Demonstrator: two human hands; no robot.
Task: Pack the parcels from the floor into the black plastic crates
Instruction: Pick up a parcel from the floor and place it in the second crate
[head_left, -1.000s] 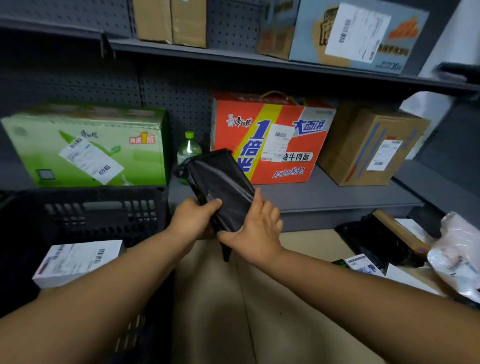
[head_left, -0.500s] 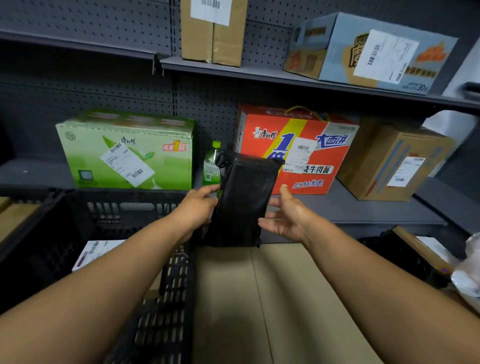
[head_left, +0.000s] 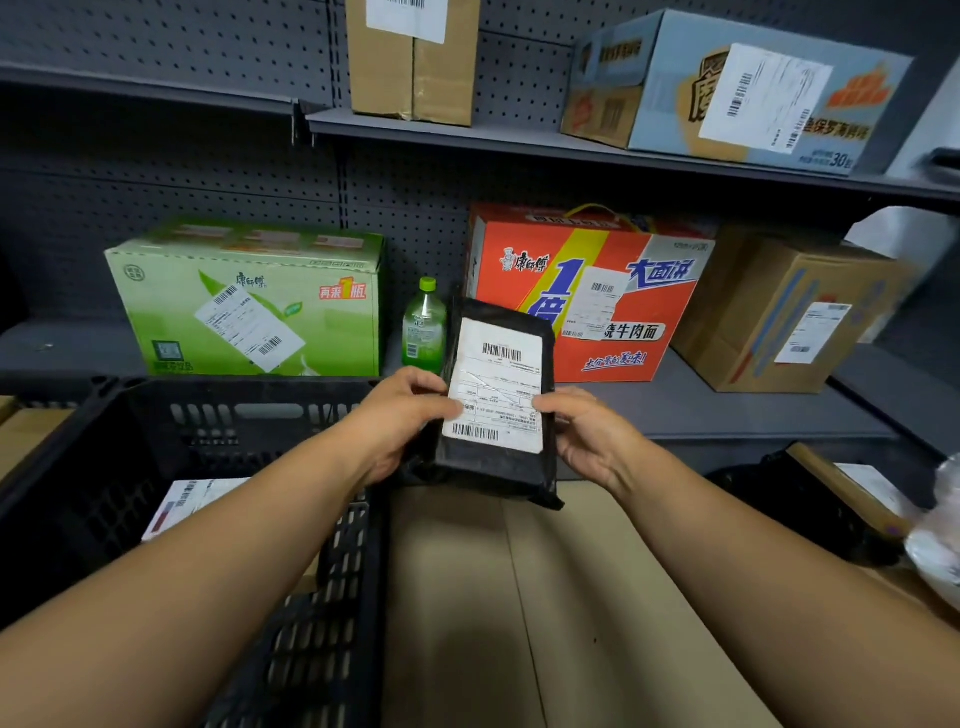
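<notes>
I hold a flat black plastic parcel (head_left: 498, 467) upright in front of me, its white shipping label facing me. My left hand (head_left: 405, 415) grips its left edge, thumb on the label. My right hand (head_left: 587, 441) grips its right edge. The parcel hangs just right of the black plastic crate (head_left: 249, 410), above a large brown cardboard box (head_left: 519, 623). Inside the crate lies a white-labelled parcel (head_left: 192, 501), partly hidden by my left forearm.
Grey shelving stands ahead with a green drinks carton (head_left: 249, 301), a green bottle (head_left: 423, 327), an orange noodle carton (head_left: 587, 291) and a brown box (head_left: 779, 317). More parcels lie at the right on the floor: a black bag (head_left: 810, 499) and a clear plastic bag (head_left: 940, 545).
The parcel has been turned over: its plain black side faced me before, now the label does. My right hand, open beside it half a second ago, now grips its right edge.
</notes>
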